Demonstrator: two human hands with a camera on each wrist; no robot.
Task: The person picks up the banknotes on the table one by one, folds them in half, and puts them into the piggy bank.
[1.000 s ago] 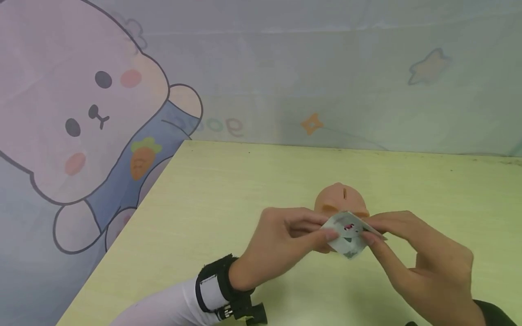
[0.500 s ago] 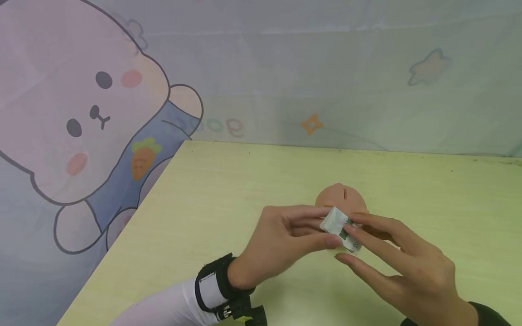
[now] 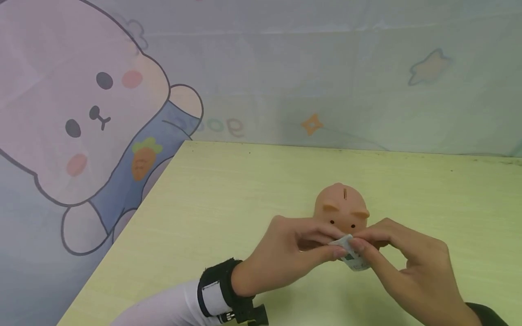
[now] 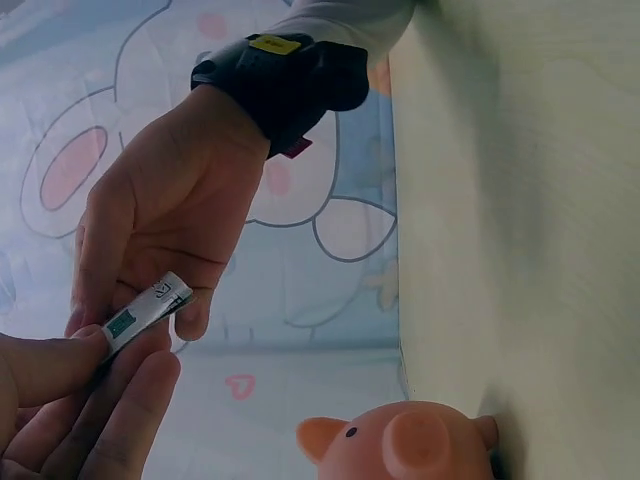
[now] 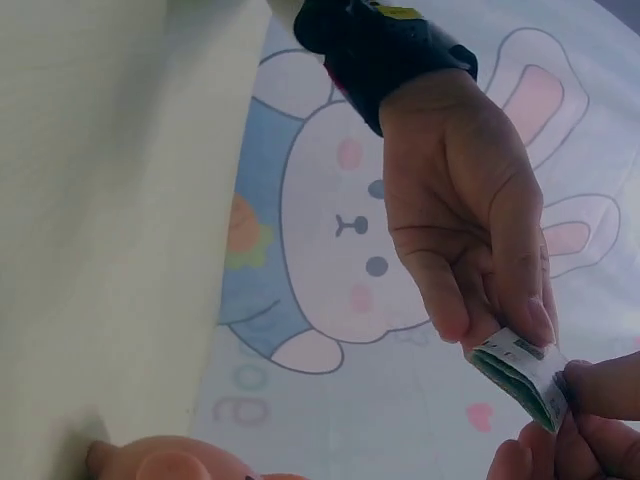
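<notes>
Banknote (image 3: pixel 351 256), folded small, sits pinched between my left hand (image 3: pixel 293 251) and right hand (image 3: pixel 401 267), fingertips of both closed on its edges just above the table (image 3: pixel 228 203) and in front of the piggy bank (image 3: pixel 342 206). I judge the thick fold could spring open or slip if either pinch eases.
</notes>
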